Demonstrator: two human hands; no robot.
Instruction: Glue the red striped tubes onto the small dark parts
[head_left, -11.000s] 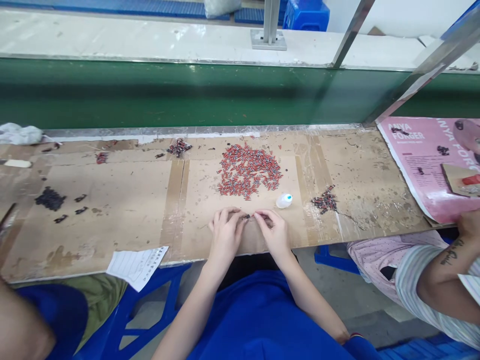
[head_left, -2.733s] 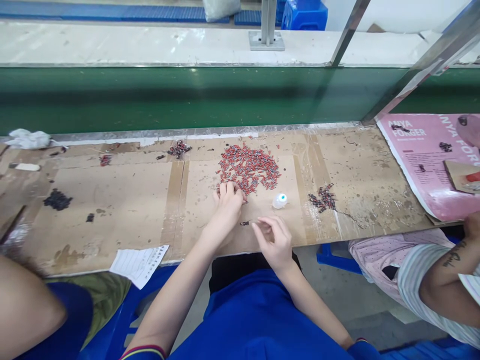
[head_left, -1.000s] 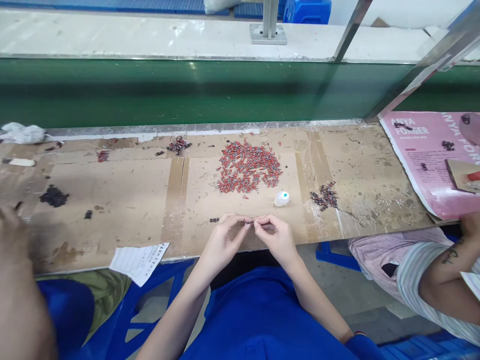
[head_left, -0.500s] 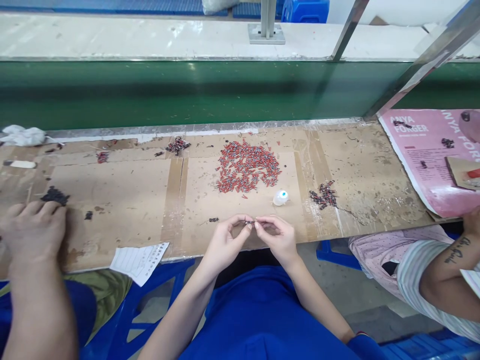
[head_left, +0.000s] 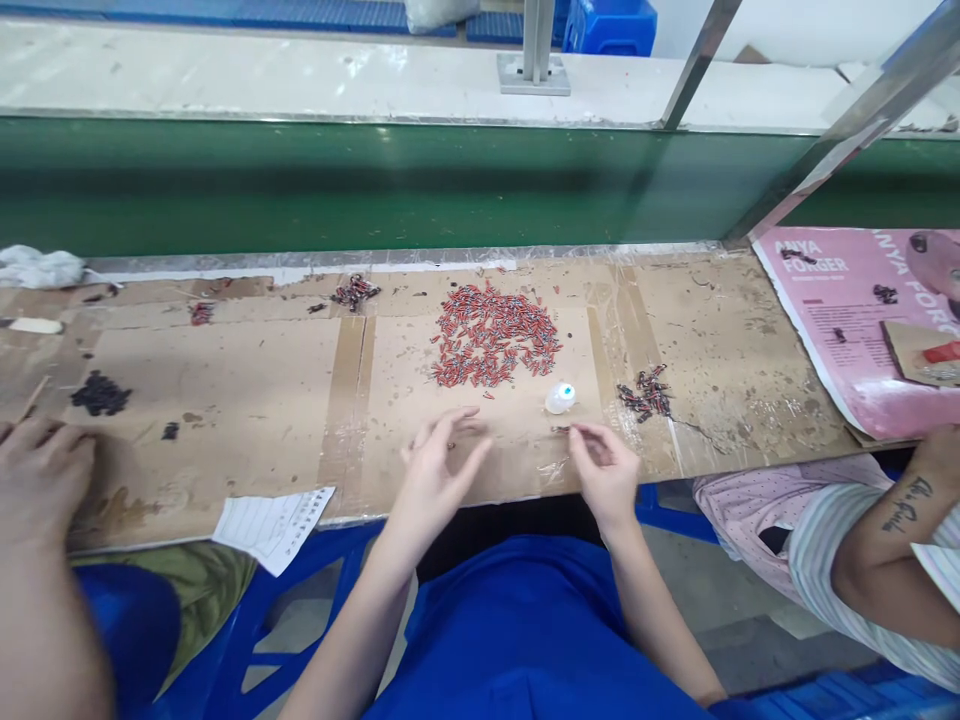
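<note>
My right hand (head_left: 609,478) pinches a small dark part with a reddish tint (head_left: 559,430) between thumb and fingertips, just above the cardboard. Its exact kind is too small to make out. Fingers apart, my left hand (head_left: 436,468) hovers over the cardboard with nothing visibly held. A tiny dark piece (head_left: 451,445) shows between its thumb and fingers, apparently on the board. Beyond both hands spreads a heap of small red parts with metallic ends (head_left: 499,335). A small translucent bottle with a blue tip (head_left: 560,398) is close to my right hand, and a pile of black-and-red parts (head_left: 645,393) lies right of it.
A co-worker's hand (head_left: 41,470) rests at left near a pile of black pieces (head_left: 101,393). A paper sheet (head_left: 274,525) overhangs the front edge. Another person's arm (head_left: 892,530) is at right, beside a pink poster (head_left: 840,370). A green panel (head_left: 337,190) runs behind the cardboard.
My hands have come apart: the right moved right with the small part, the left moved left and its fingers spread. The co-worker's hand at left shifted away from the black pile.
</note>
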